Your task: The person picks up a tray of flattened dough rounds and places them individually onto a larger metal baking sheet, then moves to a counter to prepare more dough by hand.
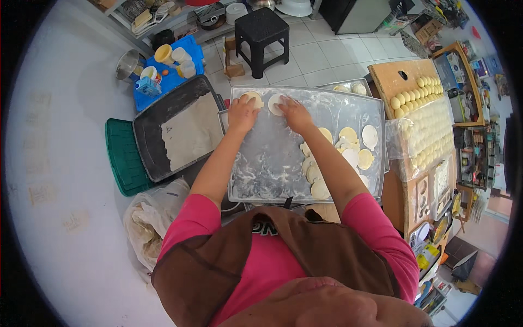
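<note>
Both of my hands are at the far left part of a flour-dusted metal tray (pixel 261 158). The fingers of my left hand (pixel 243 113) close on the near edge of a flat round dough disc (pixel 254 97) by the tray's corner. Just to the right, my right hand (pixel 296 115) has its thumb and fingers on the right edge of a paler dough disc (pixel 274 105). Its fingertips partly cover that disc. Several more dough discs (pixel 369 137) lie on the tray's right side, some overlapping in a loose pile, partly hidden behind my right forearm.
Left of the tray stands a black tub (pixel 147 150) with a pale sheet inside, beside a green lid (pixel 122 163). Farther back are a blue crate (pixel 192 49) with containers and a black stool (pixel 261 30). On the right, a wooden board (pixel 381 82) carries rows of dough balls.
</note>
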A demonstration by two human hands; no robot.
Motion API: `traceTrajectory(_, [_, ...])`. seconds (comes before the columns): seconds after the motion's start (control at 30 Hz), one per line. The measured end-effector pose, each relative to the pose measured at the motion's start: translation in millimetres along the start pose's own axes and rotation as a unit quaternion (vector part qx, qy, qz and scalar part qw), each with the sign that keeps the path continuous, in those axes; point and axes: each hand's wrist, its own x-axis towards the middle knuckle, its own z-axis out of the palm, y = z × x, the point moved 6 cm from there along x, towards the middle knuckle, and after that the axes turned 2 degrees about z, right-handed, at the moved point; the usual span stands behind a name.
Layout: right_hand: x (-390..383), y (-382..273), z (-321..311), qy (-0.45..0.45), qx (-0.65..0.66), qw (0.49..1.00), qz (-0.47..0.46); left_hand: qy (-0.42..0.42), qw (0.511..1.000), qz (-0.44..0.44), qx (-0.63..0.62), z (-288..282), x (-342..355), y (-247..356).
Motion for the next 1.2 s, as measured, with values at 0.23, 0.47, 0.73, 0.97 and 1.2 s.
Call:
traceTrajectory(0.23, [-9,2,-3,0.007,-0.041,0.999,0.003,0.034,0.999,-0.012,0.03,5,-2,2])
traceTrajectory(0.47, [-58,17,-47,0.08,0.063,0.987,0.126,0.095,0.993,0.062,-0.022,2,-4,39])
traceTrajectory(0.73, [-236,121,-83,0.087,0.062,0.935,0.339,-0.151,0.958,0.219,-0.107,52,-67,202])
traceTrajectory(0.97, [-268,93,-73,-0.001,0.052,0.938,0.342,-0.277,0.949,0.144,-0.044,61,-72,221])
traceTrajectory(1.2, [-277,108,-84,0.06,0.157,0.948,0.27,-0.276,0.933,0.033,-0.227,91,-87,175])
